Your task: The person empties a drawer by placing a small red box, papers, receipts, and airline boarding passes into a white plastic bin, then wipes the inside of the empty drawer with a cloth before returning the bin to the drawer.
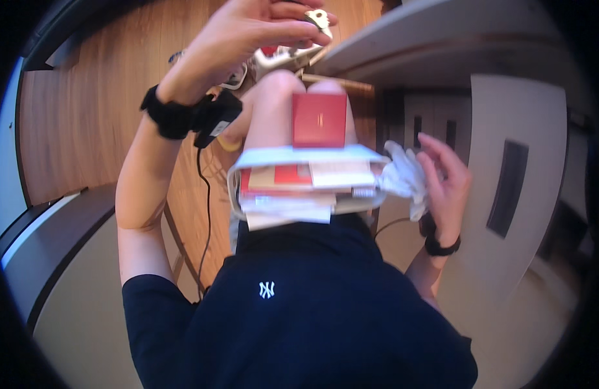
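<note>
Raised at the top of the head view, my left hand (280, 29) is closed on a small pale metal piece with a dark part (319, 19), which looks like a key. A white basket (233, 188) rests on my lap, packed with papers, envelopes and red booklets (293, 174). Just beyond its far rim a square dark red box or booklet (319, 120) lies on my thighs. My right hand (448, 185) is at the basket's right side with fingers apart. Beside it, seemingly touching the thumb, is a crumpled whitish plastic bag (406, 178).
A whitish container with red items (280, 59) stands on the wooden floor (92, 117) beyond my knees. At the right is a light cabinet front with a dark handle recess (506, 188). A black cable (207, 214) hangs from my left wrist device (215, 120).
</note>
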Available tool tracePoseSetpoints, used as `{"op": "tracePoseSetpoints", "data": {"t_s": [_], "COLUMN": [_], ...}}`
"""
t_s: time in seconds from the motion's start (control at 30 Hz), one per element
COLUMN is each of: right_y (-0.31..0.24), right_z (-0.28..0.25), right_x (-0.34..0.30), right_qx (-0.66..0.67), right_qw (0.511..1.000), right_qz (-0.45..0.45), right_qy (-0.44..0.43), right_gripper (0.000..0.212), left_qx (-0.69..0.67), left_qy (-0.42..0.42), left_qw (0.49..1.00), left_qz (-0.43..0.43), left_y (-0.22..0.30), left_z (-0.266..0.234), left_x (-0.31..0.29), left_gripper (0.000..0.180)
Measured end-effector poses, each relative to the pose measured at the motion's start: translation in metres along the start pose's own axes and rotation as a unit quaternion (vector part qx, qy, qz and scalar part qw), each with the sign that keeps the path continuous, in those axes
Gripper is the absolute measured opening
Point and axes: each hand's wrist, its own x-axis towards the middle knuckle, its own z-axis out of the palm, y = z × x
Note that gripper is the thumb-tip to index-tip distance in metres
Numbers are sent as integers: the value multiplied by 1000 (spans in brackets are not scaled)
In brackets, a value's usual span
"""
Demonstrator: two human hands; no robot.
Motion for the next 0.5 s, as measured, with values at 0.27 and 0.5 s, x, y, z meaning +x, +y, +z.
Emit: {"op": "tracePoseSetpoints", "data": {"t_s": [0.27,0.5], "right_y": [-11,-40], "right_z": [-16,-12], "right_x": [-38,-66], "right_qx": [12,42], "right_qw": [999,957], "right_qz": [-31,-200], "right_qy": [-19,-204], "right_gripper": [25,27], "left_qx": [248,320], "left_qy": [107,41], "left_qw": [960,936], "left_qz": [67,142], "left_y": [16,2], "left_z": [42,141], "left_x": [-127,-171], "left_gripper": [19,18]}}
